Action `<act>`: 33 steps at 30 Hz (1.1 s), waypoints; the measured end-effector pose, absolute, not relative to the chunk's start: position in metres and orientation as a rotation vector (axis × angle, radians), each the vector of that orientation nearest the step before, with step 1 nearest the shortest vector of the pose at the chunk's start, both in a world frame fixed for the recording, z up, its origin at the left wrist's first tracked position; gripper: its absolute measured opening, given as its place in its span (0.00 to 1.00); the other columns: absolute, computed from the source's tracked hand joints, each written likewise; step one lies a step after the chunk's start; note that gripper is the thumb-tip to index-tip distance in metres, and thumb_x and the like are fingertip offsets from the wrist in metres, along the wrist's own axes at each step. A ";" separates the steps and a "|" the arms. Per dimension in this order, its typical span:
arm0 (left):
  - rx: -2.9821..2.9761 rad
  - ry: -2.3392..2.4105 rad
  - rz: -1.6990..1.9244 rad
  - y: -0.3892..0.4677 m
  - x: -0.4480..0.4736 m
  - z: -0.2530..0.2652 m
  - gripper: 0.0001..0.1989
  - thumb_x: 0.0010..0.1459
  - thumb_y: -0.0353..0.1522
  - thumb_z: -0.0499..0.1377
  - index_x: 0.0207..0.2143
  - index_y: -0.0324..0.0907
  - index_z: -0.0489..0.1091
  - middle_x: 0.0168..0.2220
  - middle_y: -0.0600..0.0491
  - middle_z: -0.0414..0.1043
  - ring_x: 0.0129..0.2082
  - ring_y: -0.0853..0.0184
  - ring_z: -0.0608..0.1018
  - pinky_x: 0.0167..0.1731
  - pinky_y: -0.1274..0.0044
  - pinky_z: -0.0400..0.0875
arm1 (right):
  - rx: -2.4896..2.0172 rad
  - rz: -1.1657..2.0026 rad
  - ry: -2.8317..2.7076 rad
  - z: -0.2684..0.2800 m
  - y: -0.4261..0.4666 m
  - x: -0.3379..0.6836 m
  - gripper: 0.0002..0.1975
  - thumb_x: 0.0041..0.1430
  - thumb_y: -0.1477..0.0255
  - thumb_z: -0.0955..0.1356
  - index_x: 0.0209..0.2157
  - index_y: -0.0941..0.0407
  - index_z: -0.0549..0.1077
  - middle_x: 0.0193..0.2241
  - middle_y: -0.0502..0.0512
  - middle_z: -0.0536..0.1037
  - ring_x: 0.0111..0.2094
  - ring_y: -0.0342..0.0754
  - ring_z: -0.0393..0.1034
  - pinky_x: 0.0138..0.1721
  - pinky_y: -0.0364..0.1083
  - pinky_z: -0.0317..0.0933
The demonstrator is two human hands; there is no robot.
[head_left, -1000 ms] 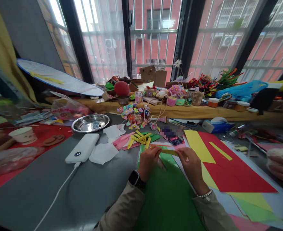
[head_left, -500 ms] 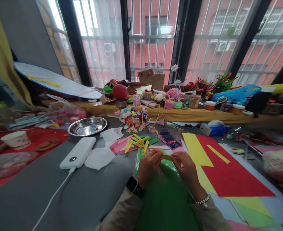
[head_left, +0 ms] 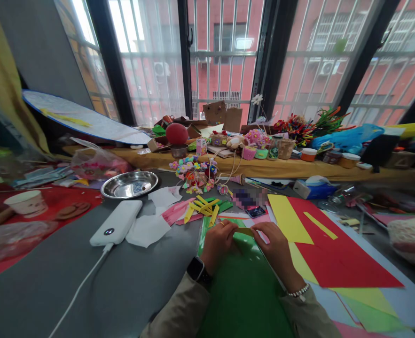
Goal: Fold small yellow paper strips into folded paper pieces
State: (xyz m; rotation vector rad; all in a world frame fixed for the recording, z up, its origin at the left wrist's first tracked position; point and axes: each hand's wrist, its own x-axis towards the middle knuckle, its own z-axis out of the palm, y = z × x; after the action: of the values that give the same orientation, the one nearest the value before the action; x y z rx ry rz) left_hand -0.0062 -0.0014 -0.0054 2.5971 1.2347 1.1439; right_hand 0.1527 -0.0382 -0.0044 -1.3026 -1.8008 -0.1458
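1. Near the lower centre of the frame, the left hand (head_left: 216,244), with a dark smartwatch (head_left: 195,268) at its wrist, pinches the left end of a yellow paper strip (head_left: 244,231).
2. The right hand (head_left: 275,241), a beaded bracelet (head_left: 299,291) at its wrist, pinches the right end between thumb and fingers.
3. The strip is held between the 2 hands, above a glossy green sheet (head_left: 247,300) on the grey desk (head_left: 66,263).
4. Just beyond the hands, at the centre, folded yellow strips (head_left: 202,210) lie in a loose pile, with green strips (head_left: 224,205) beside them.
5. Right of centre, a red paper sheet (head_left: 348,263) bears 1 loose yellow strip (head_left: 320,225).
6. Left of centre lies a white power bank (head_left: 117,221), its cable (head_left: 76,291) running to the bottom edge; a steel dish (head_left: 129,185) sits behind it.
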 end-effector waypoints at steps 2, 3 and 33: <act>2.580 1.260 1.146 -0.002 -0.007 -0.005 0.10 0.53 0.31 0.47 0.31 0.41 0.67 0.29 0.52 0.69 0.29 0.70 0.72 0.28 0.80 0.64 | -1.329 -0.158 -1.792 -0.003 -0.038 0.154 0.05 0.51 0.73 0.61 0.27 0.56 0.67 0.26 0.52 0.71 0.30 0.46 0.63 0.33 0.45 0.56; 2.570 1.275 1.152 -0.002 -0.007 -0.005 0.10 0.53 0.31 0.47 0.31 0.42 0.67 0.29 0.52 0.69 0.29 0.69 0.72 0.28 0.79 0.63 | -1.338 -0.162 -1.786 -0.002 -0.038 0.154 0.05 0.51 0.73 0.61 0.27 0.56 0.67 0.26 0.52 0.71 0.30 0.46 0.63 0.33 0.45 0.56; 2.608 1.373 1.157 -0.003 -0.009 -0.002 0.09 0.52 0.29 0.48 0.32 0.43 0.66 0.30 0.53 0.70 0.27 0.70 0.72 0.25 0.80 0.62 | -1.356 -0.197 -1.747 -0.006 -0.037 0.155 0.05 0.52 0.74 0.60 0.28 0.57 0.66 0.26 0.53 0.70 0.31 0.47 0.63 0.32 0.45 0.57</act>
State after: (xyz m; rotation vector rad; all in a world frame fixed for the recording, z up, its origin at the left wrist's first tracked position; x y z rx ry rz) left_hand -0.0089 -0.0031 -0.0022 2.6078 1.3725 1.1575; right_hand 0.1546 -0.0370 -0.0064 -1.3559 -1.7470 -0.1973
